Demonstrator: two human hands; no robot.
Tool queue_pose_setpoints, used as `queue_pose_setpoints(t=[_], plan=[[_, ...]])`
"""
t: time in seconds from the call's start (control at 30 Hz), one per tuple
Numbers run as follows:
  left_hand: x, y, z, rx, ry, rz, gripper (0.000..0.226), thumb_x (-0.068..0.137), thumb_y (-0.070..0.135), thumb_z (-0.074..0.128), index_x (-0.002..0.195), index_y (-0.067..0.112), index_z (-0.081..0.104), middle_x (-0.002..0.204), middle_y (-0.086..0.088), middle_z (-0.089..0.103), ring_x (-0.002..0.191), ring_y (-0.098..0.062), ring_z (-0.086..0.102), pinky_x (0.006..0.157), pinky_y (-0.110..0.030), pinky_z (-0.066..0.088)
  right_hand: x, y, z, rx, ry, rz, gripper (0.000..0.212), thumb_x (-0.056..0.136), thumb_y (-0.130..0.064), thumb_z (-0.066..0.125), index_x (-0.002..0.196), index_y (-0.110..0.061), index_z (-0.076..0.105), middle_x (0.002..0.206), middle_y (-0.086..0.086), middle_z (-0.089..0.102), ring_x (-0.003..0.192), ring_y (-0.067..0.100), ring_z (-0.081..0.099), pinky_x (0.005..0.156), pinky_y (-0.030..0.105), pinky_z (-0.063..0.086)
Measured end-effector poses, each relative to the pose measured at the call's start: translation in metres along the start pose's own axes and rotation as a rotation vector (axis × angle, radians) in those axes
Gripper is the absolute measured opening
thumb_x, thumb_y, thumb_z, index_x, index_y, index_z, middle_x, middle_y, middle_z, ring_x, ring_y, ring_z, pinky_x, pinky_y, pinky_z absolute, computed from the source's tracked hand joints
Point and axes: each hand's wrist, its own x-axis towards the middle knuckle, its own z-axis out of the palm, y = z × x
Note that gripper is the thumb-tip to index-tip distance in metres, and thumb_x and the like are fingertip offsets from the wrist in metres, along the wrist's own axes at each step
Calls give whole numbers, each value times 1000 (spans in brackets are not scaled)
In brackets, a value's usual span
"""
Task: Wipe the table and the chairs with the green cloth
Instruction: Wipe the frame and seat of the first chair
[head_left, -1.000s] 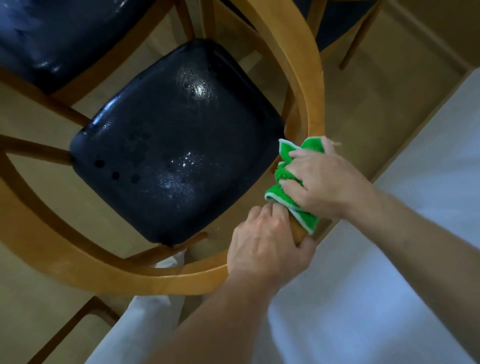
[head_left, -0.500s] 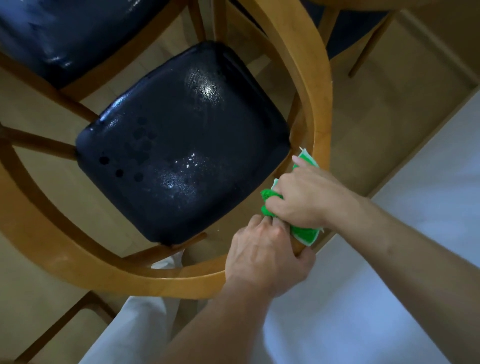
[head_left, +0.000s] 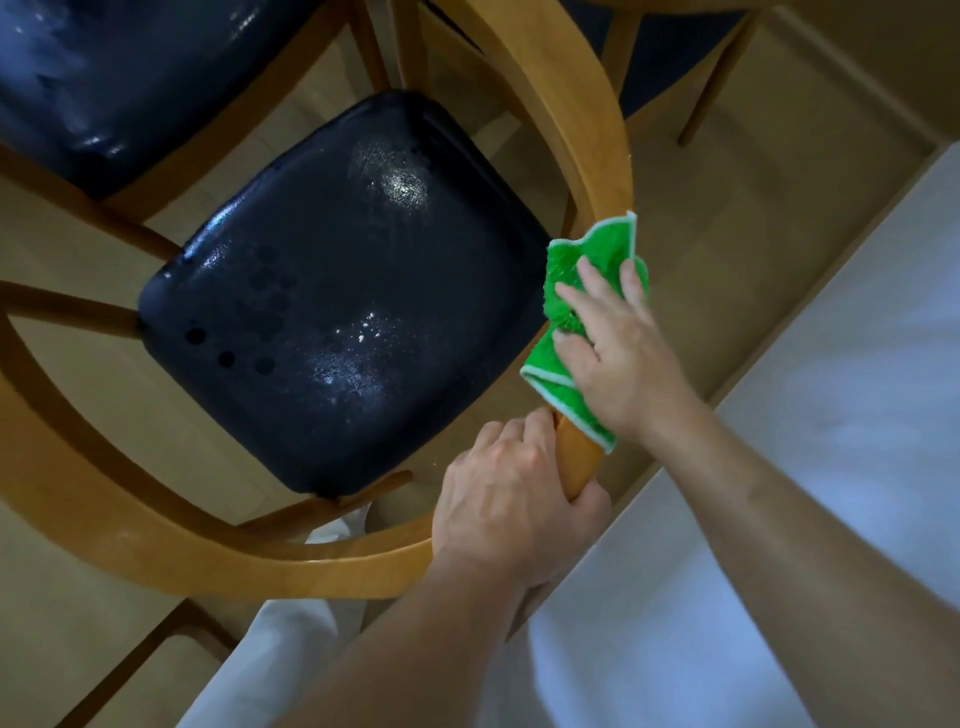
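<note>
There are no boxes, bowls or bins here, so nothing sits inside anything.

One green cloth (head_left: 592, 291) is draped over the curved wooden rail of the near chair (head_left: 587, 130), on the right side of the seat. The cloth has a pale edge and is bunched up. The right hand (head_left: 618, 358) lies on top of it with the fingers spread out and nearly straight, pressing the cloth onto the rail. The left hand (head_left: 511, 506) is wrapped tight round the same rail just below the cloth, with the thumb on the far side of the wood. The two hands are close together but do not touch.

I can count two hands, one cloth, and two chairs with dark shiny seats. The near seat (head_left: 332, 291) has bright spots of light on it and a few small round marks. The second chair (head_left: 104, 78) is at the top left, and only part of its seat shows. At the top right there is more wood and a dark patch; I cannot tell what it is.

The worktop (head_left: 831, 415), covered in white, runs along the right side, just beside the chair rail. The floor (head_left: 727, 218) is pale wood. The arms hide part of the rail and the worktop edge.
</note>
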Motion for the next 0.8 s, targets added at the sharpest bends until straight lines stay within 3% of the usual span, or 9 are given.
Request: queue_pose_setpoints(t=[0.13, 0.23, 0.3, 0.4, 0.47, 0.57, 0.67, 0.8], plan=[[0, 0, 0, 14, 2, 9, 35, 69, 61, 47, 81, 29, 39, 80, 10, 58, 82, -16, 55, 63, -34, 47, -41, -17, 14, 351, 72, 245, 68, 102, -36, 36, 155, -14, 0, 162, 2, -12, 148, 15, -7, 115, 22, 3], [0, 0, 1, 38, 6, 33, 41, 67, 64, 43, 85, 28, 46, 81, 11, 59, 78, -14, 56, 58, -28, 39, -54, -28, 21, 551, 136, 375, 74, 101, -35, 39, 153, -11, -8, 163, 7, 1, 148, 15, 7, 119, 27, 13], [0, 0, 1, 65, 13, 31, 40, 68, 63, 45, 88, 28, 49, 80, 12, 59, 76, -13, 55, 57, -26, 35, -49, -30, 23, 540, 178, 440, 73, 100, -35, 43, 153, -8, 1, 158, 9, 22, 142, 19, 27, 112, 26, 27], [0, 0, 1, 81, 18, 16, 32, 72, 60, 46, 85, 31, 43, 77, 14, 54, 74, -11, 52, 58, -27, 33, -25, -23, 17, 529, 190, 533, 51, 98, -39, 46, 137, -9, 34, 129, 10, 54, 107, 20, 55, 82, 26, 39], [0, 2, 0, 97, 15, 24, 29, 71, 56, 45, 84, 30, 40, 74, 14, 49, 71, -11, 48, 58, -27, 32, -1, -10, 9, 632, 174, 604, 45, 97, -45, 45, 124, -9, 46, 116, 9, 59, 97, 21, 58, 78, 30, 43], [-1, 2, 2, 115, 48, 9, 30, 71, 54, 46, 87, 28, 45, 71, 14, 50, 67, -7, 40, 57, -26, 30, 24, 11, 1, 819, 127, 638, 48, 97, -50, 43, 122, -11, 54, 105, 4, 63, 93, 21, 63, 73, 31, 50], [-2, 1, 3, 115, 51, 7, 28, 72, 54, 46, 86, 31, 41, 72, 14, 50, 66, -7, 41, 58, -26, 31, 21, 16, 7, 992, 97, 653, 49, 96, -53, 42, 124, -15, 56, 106, 6, 66, 93, 22, 66, 78, 36, 54], [-1, 1, 2, 101, 22, 4, 30, 71, 56, 45, 86, 31, 42, 75, 14, 52, 71, -7, 44, 62, -27, 33, -30, 4, 19, 1123, -29, 703, 54, 96, -61, 34, 124, -23, 58, 105, 2, 69, 92, 15, 67, 76, 32, 54]])
